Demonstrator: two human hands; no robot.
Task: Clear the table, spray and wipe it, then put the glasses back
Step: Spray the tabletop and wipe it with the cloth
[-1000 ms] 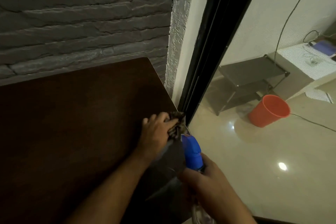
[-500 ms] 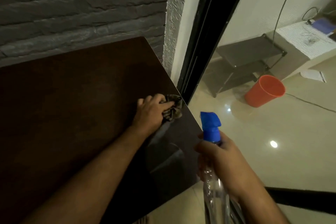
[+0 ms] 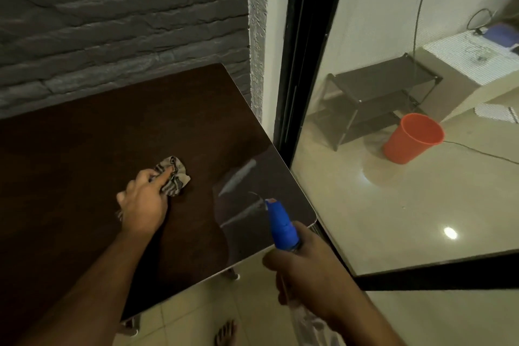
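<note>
A dark brown table stands against a grey brick wall. My left hand presses a crumpled striped cloth onto the tabletop, near its middle. My right hand grips a clear spray bottle with a blue nozzle, held off the table's near right corner with the nozzle pointing over the tabletop. Wet streaks shine on the table's right part. No glasses are in view.
A black-framed glass door runs right beside the table's right edge. Behind the glass stand an orange bucket, a low dark rack and a cable on the floor. My bare foot shows on the tiles below the table.
My left hand has dragged the cloth from the table's right edge leftward to the middle. My right hand has brought the spray bottle closer to the table's near right corner.
</note>
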